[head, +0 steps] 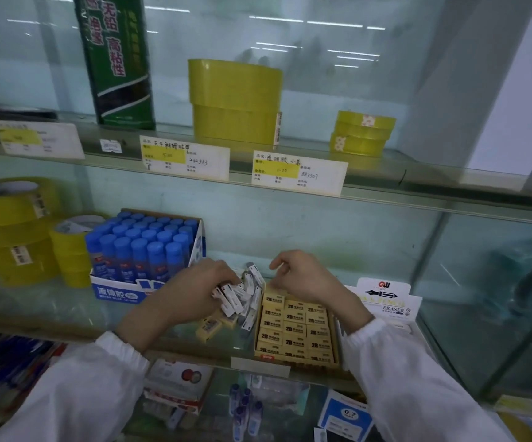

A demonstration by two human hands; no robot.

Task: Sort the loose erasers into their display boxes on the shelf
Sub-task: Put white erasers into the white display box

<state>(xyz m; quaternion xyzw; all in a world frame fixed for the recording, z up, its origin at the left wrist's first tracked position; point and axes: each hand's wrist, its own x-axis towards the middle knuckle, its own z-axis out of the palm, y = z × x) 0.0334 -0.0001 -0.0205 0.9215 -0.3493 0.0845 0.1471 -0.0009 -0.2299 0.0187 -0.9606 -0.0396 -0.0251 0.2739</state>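
Landmark: tan cardboard display box of yellow 2B erasers (295, 330), on the glass shelf (66, 301), front centre.

Left hand (194, 290), just left of the box, its grip curled around a fanned bunch of white-sleeved erasers (234, 298); long axes mostly slanting up and away.

Right hand (306, 279) over the box's back-left corner, fingers bent; whether it pinches anything I cannot tell.

More loose erasers: a few yellow-sleeved ones (215, 325) lie flat on the shelf just left of the box, below the left hand, long axes running roughly left-right. White ones lean against the box's left wall.

Judgement: the yellow loose ones belong in this box, to their right. The left hand is nearer them, but full; the right hand must cross the box's left wall to reach. White printed eraser carton (385, 301) stands just right of the box, perhaps home for the white ones.
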